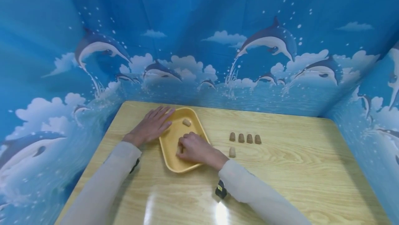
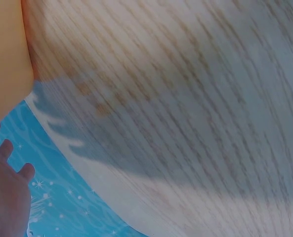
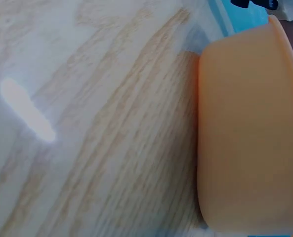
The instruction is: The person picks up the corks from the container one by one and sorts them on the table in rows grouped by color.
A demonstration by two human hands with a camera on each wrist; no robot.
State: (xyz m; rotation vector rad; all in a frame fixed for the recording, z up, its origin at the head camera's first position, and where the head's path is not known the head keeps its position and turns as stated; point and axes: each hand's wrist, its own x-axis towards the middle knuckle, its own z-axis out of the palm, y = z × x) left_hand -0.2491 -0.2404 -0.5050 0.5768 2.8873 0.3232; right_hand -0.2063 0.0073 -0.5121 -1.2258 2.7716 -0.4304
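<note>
A yellow tray (image 1: 169,164) lies on the table, its outer side (image 3: 250,133) large in the right wrist view. My left hand (image 1: 152,126) rests at its upper left rim, fingers straight and a little spread; part of that hand (image 2: 10,190) shows in the left wrist view. Inside the tray, my right hand (image 1: 196,149) is curled low, thumb and fingers pinching a small tan cork that is mostly hidden. Another cork (image 1: 186,122) lies near the tray's far end.
Right of the tray, several brown cork pieces (image 1: 241,138) stand in a row on the wooden table (image 1: 290,155). A paler cork (image 1: 232,152) stands nearer. Blue dolphin-print cloth (image 1: 193,27) hangs behind and beside the table.
</note>
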